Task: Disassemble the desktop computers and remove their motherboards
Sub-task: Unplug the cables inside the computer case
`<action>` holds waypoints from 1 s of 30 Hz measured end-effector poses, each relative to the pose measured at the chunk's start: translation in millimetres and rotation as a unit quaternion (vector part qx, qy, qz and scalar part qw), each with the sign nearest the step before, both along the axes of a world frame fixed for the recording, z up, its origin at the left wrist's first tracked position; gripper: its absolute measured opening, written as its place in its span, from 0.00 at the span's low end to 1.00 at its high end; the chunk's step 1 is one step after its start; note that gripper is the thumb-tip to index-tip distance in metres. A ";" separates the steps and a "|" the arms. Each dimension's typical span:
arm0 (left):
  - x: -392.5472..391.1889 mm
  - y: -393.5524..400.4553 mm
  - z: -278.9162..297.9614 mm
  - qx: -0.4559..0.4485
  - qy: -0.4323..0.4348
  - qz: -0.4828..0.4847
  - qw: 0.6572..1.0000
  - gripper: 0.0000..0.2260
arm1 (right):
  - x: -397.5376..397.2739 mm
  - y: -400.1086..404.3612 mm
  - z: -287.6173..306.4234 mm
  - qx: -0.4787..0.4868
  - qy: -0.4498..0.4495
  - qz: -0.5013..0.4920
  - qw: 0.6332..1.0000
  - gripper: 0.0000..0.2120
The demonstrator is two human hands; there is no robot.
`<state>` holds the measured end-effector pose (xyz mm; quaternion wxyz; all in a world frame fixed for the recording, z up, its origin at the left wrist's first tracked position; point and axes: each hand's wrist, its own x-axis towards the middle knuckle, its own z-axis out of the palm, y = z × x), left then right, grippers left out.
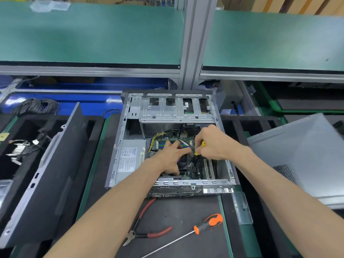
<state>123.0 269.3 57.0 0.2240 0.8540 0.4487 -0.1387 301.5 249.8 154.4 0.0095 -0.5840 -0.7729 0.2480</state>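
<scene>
Right hand [214, 142] curled tight around a small yellow-handled tool [202, 146], tip down among the black cables [195, 164]. Left hand [170, 157] lies relaxed, fingers spread and pressing on the motherboard [188, 173], fingertips reaching toward those cables. The board sits inside the open computer case [167, 142] at the centre of the bench, with the power supply [128, 159] at nine o'clock of it and the drive cage [176, 108] at twelve. At six o'clock of the case, on the dark mat [178, 213], lie red-handled cutters [147, 228] and, just beside them, an orange-handled screwdriver [204, 226]. A side panel [301, 157] rests at three o'clock.
</scene>
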 end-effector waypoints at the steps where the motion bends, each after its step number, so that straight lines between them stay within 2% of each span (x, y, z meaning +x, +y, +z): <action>1: -0.1 -0.6 0.3 -0.001 -0.001 -0.003 1.000 0.33 | -1.0 -0.6 -0.5 0.007 -0.001 0.002 1.000 0.06; 4: 0.8 -1.3 -1.2 -0.002 0.007 -0.013 1.000 0.27 | -3.4 -3.2 -2.5 0.021 0.000 0.008 1.000 0.06; 8: 1.2 -0.5 -5.2 -0.009 -0.004 -0.005 1.000 0.25 | -5.5 -6.7 -4.5 0.010 -0.014 0.001 1.000 0.07; 17: 0.6 0.4 -7.2 -0.017 0.006 -0.004 1.000 0.27 | -11.3 -8.1 1.0 0.012 -0.037 0.010 0.999 0.12; 22: 1.3 0.6 -4.5 -0.025 0.009 -0.001 1.000 0.29 | -17.6 -9.0 2.5 0.019 -0.064 0.049 0.997 0.07; 26: 1.6 -0.4 -3.1 -0.021 0.020 -0.006 1.000 0.33 | -20.9 -8.3 0.2 0.031 -0.105 0.119 0.987 0.12; 27: 1.7 -0.6 -3.3 -0.020 0.020 -0.007 1.000 0.33 | -20.1 -9.1 0.6 0.028 -0.105 0.125 0.986 0.11; 29: 1.6 -0.6 -4.0 -0.021 0.015 -0.006 1.000 0.31 | -17.1 -7.8 1.6 0.023 -0.113 0.082 0.990 0.03; 30: 1.5 -0.6 -4.2 -0.022 0.011 -0.005 1.000 0.29 | -15.3 -5.8 1.9 0.014 -0.125 0.050 0.991 0.03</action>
